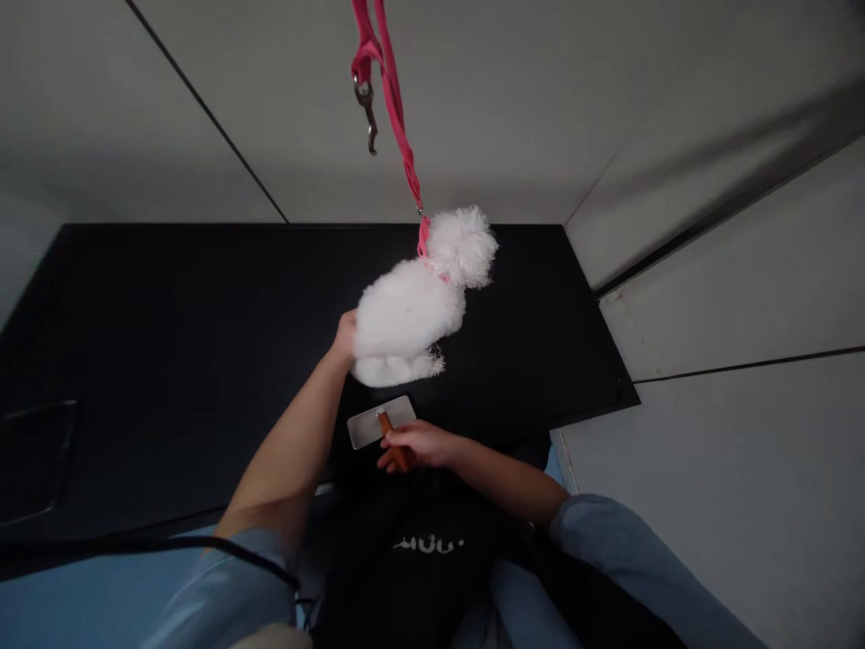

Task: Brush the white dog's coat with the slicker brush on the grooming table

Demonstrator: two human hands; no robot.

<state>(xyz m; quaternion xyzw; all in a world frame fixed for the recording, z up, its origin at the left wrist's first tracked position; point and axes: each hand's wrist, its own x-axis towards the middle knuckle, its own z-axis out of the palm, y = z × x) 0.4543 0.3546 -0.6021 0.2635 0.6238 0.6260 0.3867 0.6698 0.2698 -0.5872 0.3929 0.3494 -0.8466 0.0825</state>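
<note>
A white, fluffy dog [409, 306] is on the black table, its head toward the wall and the right. A pink leash [398, 108] comes down from above to its neck. My left hand [346, 333] is against the dog's rear, with its fingers hidden behind the fur. Below the dog, my right hand [423, 443] is closed around the brown handle of a slicker brush [365, 430]. The brush's flat, silvery rectangular head shows its back and is apart from the dog.
The black table [168, 342] meets pale wall panels [270, 81] at the back and right. A metal clip [366, 113] hangs from the pink strap. A black cable [135, 545] crosses the lower left, and a dark apron [412, 577] covers my front.
</note>
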